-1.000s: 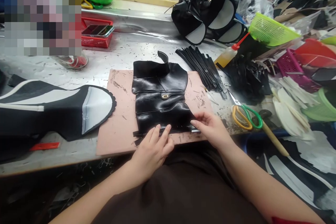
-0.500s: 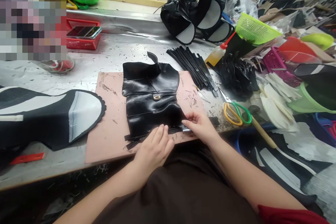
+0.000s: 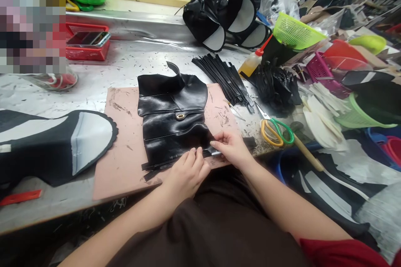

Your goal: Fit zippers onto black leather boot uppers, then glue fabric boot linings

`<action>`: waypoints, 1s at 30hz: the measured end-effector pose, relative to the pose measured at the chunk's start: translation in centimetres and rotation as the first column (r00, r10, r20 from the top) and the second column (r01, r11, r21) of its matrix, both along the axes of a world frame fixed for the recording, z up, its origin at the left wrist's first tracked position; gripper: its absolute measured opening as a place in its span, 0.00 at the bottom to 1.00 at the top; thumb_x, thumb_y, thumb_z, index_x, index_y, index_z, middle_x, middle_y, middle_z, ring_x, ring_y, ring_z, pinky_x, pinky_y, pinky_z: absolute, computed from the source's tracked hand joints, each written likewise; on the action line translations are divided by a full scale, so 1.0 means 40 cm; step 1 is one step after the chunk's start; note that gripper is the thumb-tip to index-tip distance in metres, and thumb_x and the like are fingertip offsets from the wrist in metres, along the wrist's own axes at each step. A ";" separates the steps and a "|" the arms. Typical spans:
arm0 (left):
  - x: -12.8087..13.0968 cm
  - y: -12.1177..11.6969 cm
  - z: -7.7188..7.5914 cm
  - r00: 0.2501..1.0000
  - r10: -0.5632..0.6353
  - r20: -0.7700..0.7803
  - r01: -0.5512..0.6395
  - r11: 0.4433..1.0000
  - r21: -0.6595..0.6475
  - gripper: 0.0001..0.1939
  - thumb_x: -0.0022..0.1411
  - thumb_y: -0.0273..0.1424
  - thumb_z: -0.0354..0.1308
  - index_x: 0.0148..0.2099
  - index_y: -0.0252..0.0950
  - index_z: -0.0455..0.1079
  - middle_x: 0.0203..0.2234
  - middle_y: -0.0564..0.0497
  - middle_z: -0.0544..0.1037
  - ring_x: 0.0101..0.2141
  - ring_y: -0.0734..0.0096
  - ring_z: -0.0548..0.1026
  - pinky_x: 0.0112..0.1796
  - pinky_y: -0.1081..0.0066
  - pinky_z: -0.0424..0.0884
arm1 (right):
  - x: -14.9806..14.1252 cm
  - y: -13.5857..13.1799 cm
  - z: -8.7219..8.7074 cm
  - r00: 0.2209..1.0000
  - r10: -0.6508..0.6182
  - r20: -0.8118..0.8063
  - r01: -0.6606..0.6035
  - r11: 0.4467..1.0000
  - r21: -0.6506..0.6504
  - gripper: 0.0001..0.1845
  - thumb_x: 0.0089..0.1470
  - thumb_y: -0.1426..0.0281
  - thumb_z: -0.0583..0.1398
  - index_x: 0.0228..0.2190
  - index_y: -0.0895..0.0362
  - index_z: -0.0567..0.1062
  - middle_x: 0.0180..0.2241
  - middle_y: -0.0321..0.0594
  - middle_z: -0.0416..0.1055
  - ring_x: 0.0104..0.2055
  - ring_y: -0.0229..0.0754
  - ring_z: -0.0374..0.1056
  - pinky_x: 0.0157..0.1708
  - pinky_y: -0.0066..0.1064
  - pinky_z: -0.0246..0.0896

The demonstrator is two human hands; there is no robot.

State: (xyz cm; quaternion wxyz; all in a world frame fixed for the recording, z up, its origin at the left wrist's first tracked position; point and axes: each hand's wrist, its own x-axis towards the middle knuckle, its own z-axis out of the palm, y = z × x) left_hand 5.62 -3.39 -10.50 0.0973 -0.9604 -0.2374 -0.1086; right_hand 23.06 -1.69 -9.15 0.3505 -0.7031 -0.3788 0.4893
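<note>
Pinching the near R corner of the black leathery piece [image 3: 172, 104] btwn thumb + fingers of my right hand [image 3: 232, 148], as I see it from my remote end. My left hand [image 3: 188, 171] rests fingertips on its near edge, L of that pinch; can't tell if it's gripping. Piece lies on the pink board [image 3: 120, 162], mostly beyond + L of R grip. Scissors [image 3: 267, 117] R of grip; black strips [image 3: 222, 79] + squeeze bottle [image 3: 249, 65] farther beyond.
</note>
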 end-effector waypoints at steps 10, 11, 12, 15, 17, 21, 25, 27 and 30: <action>0.011 0.011 0.026 0.994 -0.008 -0.110 -0.008 0.990 -0.144 0.14 0.57 0.32 0.51 0.45 0.33 0.65 0.55 0.42 0.64 0.41 0.57 0.70 0.35 0.64 0.67 | -0.005 0.003 0.009 0.980 0.061 0.191 -0.066 0.998 0.022 0.06 0.39 0.69 0.61 0.21 0.58 0.70 0.18 0.32 0.67 0.20 0.35 0.63 0.23 0.28 0.61; 0.013 0.015 0.024 0.994 -0.014 -0.105 -0.001 0.990 -0.142 0.14 0.56 0.32 0.51 0.44 0.33 0.66 0.54 0.42 0.65 0.39 0.58 0.70 0.33 0.64 0.67 | -0.003 0.001 0.009 0.980 0.072 0.187 -0.077 0.997 0.015 0.06 0.39 0.68 0.61 0.22 0.58 0.70 0.19 0.32 0.67 0.20 0.34 0.62 0.22 0.28 0.61; 0.015 0.018 0.023 0.995 -0.012 -0.102 -0.002 0.990 -0.142 0.13 0.57 0.33 0.51 0.44 0.34 0.66 0.53 0.42 0.66 0.37 0.59 0.70 0.31 0.64 0.66 | 0.000 -0.001 0.008 0.980 0.084 0.178 -0.087 0.996 0.009 0.07 0.39 0.68 0.61 0.24 0.58 0.70 0.19 0.32 0.67 0.20 0.34 0.62 0.22 0.28 0.61; 0.016 0.025 0.021 0.996 -0.001 -0.094 -0.013 0.990 -0.143 0.12 0.57 0.33 0.50 0.42 0.35 0.66 0.52 0.44 0.68 0.35 0.61 0.69 0.29 0.65 0.64 | 0.017 -0.010 0.005 0.981 0.103 0.164 -0.108 0.994 0.024 0.13 0.38 0.68 0.62 0.30 0.58 0.71 0.21 0.32 0.67 0.21 0.35 0.63 0.22 0.28 0.62; 0.015 0.026 0.020 0.996 0.000 -0.084 -0.013 0.988 -0.152 0.11 0.57 0.33 0.50 0.41 0.35 0.67 0.52 0.44 0.68 0.35 0.61 0.68 0.30 0.65 0.63 | 0.030 -0.017 0.005 0.977 0.099 0.187 -0.111 0.992 0.054 0.16 0.37 0.68 0.63 0.32 0.57 0.71 0.21 0.31 0.67 0.22 0.35 0.64 0.24 0.28 0.63; 0.011 0.027 0.022 0.997 0.008 -0.076 -0.022 0.983 -0.183 0.13 0.56 0.35 0.53 0.42 0.35 0.67 0.53 0.45 0.67 0.37 0.60 0.67 0.32 0.64 0.62 | 0.039 -0.025 0.008 0.961 0.120 0.250 -0.141 0.988 0.069 0.12 0.38 0.69 0.63 0.29 0.57 0.70 0.20 0.31 0.67 0.22 0.35 0.64 0.26 0.28 0.63; 0.010 0.033 0.023 0.997 0.011 -0.080 -0.026 0.980 -0.195 0.24 0.53 0.40 0.57 0.52 0.36 0.64 0.53 0.46 0.67 0.37 0.60 0.66 0.33 0.64 0.62 | 0.033 -0.027 -0.001 0.946 0.127 0.299 -0.159 0.984 0.086 0.09 0.40 0.68 0.62 0.27 0.56 0.70 0.21 0.32 0.68 0.22 0.35 0.65 0.26 0.28 0.62; 0.012 0.036 0.022 0.996 0.008 -0.084 -0.023 0.984 -0.179 0.31 0.52 0.42 0.59 0.56 0.36 0.60 0.52 0.47 0.68 0.36 0.61 0.66 0.33 0.64 0.62 | 0.034 -0.026 -0.009 0.947 0.122 0.296 -0.157 0.983 0.098 0.08 0.40 0.67 0.62 0.26 0.56 0.69 0.21 0.32 0.68 0.23 0.35 0.65 0.25 0.28 0.62; 0.016 0.040 0.022 0.996 0.001 -0.092 -0.015 0.989 -0.148 0.33 0.51 0.42 0.60 0.57 0.35 0.60 0.51 0.47 0.69 0.36 0.62 0.66 0.35 0.63 0.62 | 0.043 -0.024 -0.013 0.944 0.117 0.310 -0.162 0.979 0.124 0.08 0.40 0.66 0.62 0.25 0.56 0.68 0.21 0.33 0.68 0.23 0.36 0.65 0.25 0.27 0.62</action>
